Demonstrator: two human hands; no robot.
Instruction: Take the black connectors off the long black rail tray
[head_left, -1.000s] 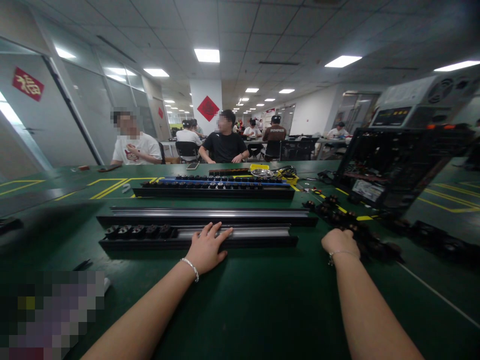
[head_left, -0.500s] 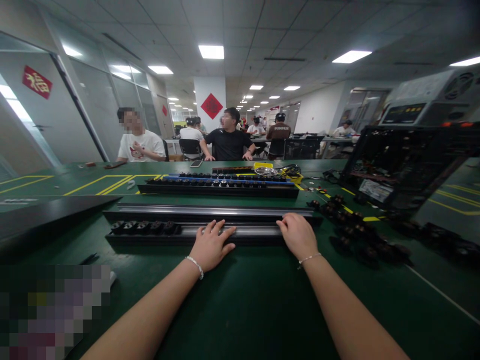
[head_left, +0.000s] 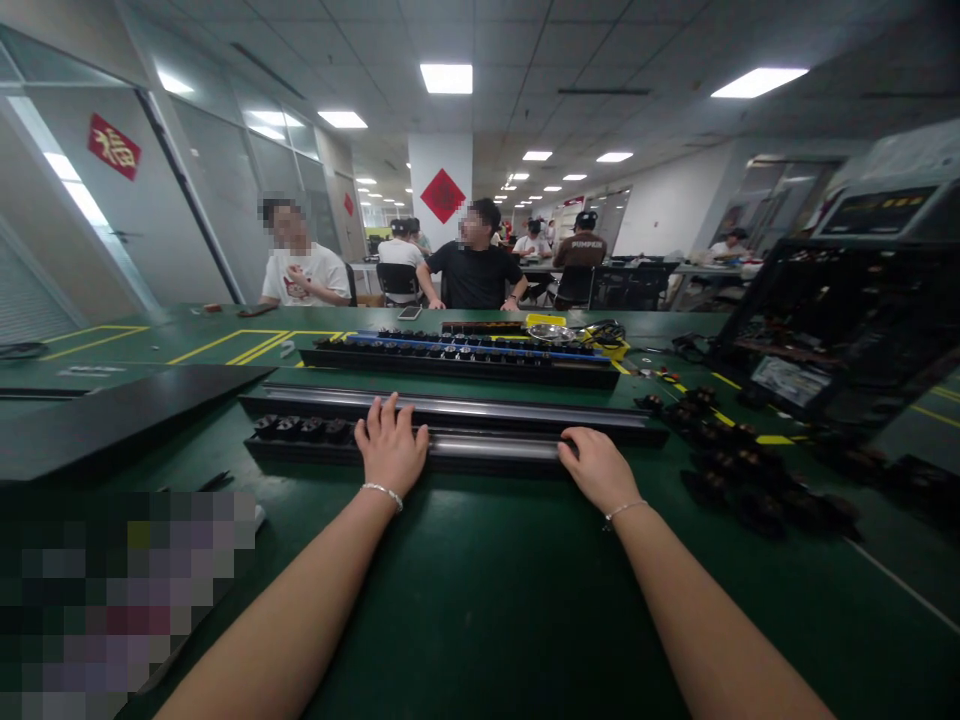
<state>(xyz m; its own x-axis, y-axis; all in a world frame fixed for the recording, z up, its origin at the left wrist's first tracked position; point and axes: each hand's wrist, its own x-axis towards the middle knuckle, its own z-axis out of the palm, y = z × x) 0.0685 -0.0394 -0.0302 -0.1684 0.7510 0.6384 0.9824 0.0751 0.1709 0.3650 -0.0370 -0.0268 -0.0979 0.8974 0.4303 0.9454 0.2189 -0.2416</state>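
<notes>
Head view, we are resting left hand [head_left: 390,452], grip wide, and right hand [head_left: 598,470], grip unclear, on black rail [head_left: 487,450].

Green table [head_left: 480,590], long black rails [head_left: 487,408] across its middle, loose black parts [head_left: 739,470] right, dark panel [head_left: 127,405] left

The left hand [head_left: 390,452] lies palm down, fingers [head_left: 391,412] spread toward twelve o'clock, the right hand [head_left: 598,470] at its three o'clock, palm down, fingertips hidden.
</notes>
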